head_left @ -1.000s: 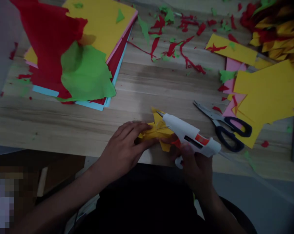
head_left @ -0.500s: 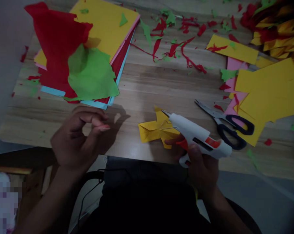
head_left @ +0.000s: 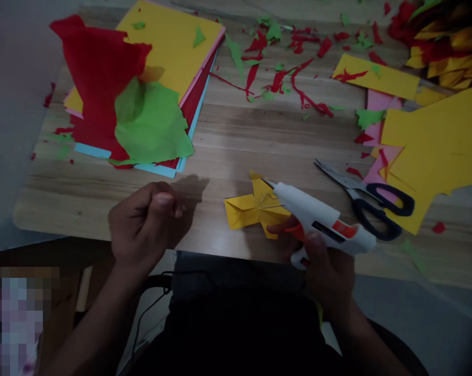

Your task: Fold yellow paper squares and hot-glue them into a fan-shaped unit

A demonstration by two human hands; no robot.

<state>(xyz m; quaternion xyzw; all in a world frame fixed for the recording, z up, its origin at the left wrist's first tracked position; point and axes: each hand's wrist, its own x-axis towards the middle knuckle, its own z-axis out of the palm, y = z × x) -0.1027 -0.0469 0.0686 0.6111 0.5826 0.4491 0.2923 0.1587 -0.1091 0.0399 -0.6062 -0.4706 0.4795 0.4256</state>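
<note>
My right hand (head_left: 324, 261) grips a white glue gun (head_left: 308, 203) by its handle, with a finger at the orange trigger. The gun's metal nozzle points up and left, over a folded yellow paper piece (head_left: 242, 210) lying near the table's front edge. Part of that paper is hidden behind the gun and my fingers. My left hand (head_left: 144, 224) hovers at the front edge, left of the yellow piece, its fingers curled in with the thumb pressed on top. Whether anything is inside those fingers is hidden.
Scissors (head_left: 361, 196) with dark handles lie right of the gun, touching yellow paper sheets (head_left: 435, 141). Red crepe paper (head_left: 97, 62) and green crepe paper (head_left: 153, 122) rest on a coloured paper stack (head_left: 173, 36) at left. Red and green scraps (head_left: 279, 78) litter the back.
My left hand has shifted right and its fingers have closed from a loose pinch into a fist. The right hand holds the glue gun in nearly the same place.
</note>
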